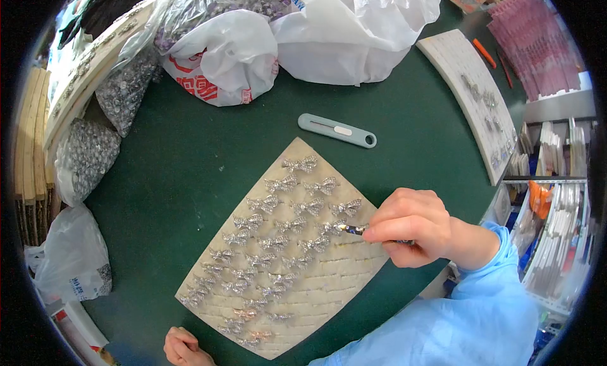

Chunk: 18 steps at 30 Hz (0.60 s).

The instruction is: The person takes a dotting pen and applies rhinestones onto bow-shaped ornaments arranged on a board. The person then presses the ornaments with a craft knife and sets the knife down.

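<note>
My right hand (411, 228) pinches a slim pen-like tool (355, 229) with a dark patterned shaft and a pale tip. Its tip meets one of the silvery bow-shaped pieces (331, 228) near the right side of a cream slotted board (335, 274). Several such sparkling bows stand in slanting rows across the board, and a few near the bottom look pinkish, like this bow (245, 313). At the lower frame edge, my left hand (186, 348) rests with fingers curled closed, beside the board's lower left side; nothing shows in it.
A pale blue-grey box cutter (337, 131) lies beyond the board. White plastic bags (221, 62) line the back. Bags of glittering stones (87, 157) sit at left. Another board (471, 100) with pieces stands at right, near an orange pen-like item (484, 53).
</note>
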Motion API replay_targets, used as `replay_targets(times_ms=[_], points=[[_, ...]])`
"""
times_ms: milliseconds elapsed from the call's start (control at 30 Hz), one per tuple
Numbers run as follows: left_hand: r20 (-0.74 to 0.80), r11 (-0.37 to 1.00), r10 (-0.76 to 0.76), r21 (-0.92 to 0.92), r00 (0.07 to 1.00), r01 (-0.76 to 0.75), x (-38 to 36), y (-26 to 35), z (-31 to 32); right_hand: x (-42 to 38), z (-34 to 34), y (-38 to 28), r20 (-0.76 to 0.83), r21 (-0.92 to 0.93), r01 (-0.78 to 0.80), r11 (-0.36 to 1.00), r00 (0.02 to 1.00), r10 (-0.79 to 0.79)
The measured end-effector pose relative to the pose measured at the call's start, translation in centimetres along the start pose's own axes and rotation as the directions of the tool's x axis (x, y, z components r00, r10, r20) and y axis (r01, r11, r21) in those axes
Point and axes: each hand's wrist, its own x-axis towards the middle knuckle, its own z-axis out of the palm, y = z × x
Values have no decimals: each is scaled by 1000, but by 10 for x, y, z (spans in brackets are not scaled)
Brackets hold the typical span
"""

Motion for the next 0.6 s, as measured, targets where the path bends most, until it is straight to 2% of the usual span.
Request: replay_targets(times_ms=[133, 600], points=[[-4, 999, -48, -13, 999, 47, -1, -2, -2, 1, 0, 1, 9, -3, -6, 1000, 1000, 6], [7, 999, -31, -21, 999, 31, -1, -1, -4, 3, -1, 1, 23, -5, -13, 1000, 1000, 13]])
